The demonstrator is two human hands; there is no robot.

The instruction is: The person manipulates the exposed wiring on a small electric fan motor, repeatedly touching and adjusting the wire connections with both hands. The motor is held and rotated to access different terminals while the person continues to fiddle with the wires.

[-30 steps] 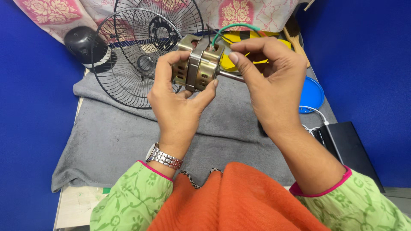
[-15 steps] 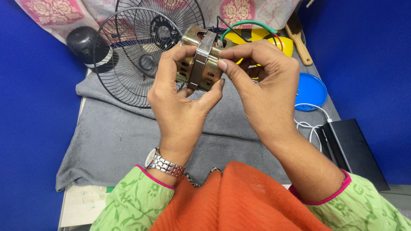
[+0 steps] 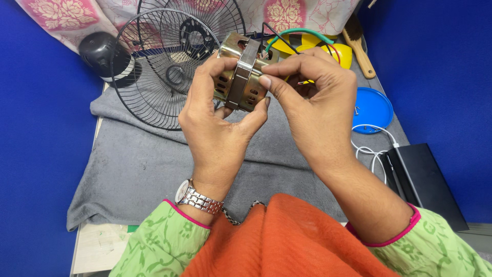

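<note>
— While both hands are up over the counter (image 3: 97, 246), what is in them?

— A fan motor (image 3: 242, 77), brass-coloured with a steel band round its middle. The left hand (image 3: 218, 131) is closed round its near side, thumb across the front. The right hand (image 3: 315, 110) has its fingers (image 3: 279, 66) pinched at the top edge, where black, green and red wires (image 3: 294, 38) come out.

— Which step would you say?

— Inspection or fiddling at the wire end, I'd judge (a small screw or terminal may sit there, but the fingers hide it). Any next move calls for a steady left grip while the right works at that small spot, without tugging the wires.

— And around?

— A grey towel (image 3: 148, 164) lies under the hands. Behind the motor lean two black fan guards (image 3: 154, 72), with a black cap (image 3: 102, 51) left of them. A yellow part (image 3: 338, 51), a brush (image 3: 359, 46) and a blue lid (image 3: 371, 107) lie to the right, then a white cable (image 3: 369, 149) and a black box (image 3: 425, 179).

— Anything in the way?

— The guards stand close behind, and the wires run back toward the yellow part.
</note>
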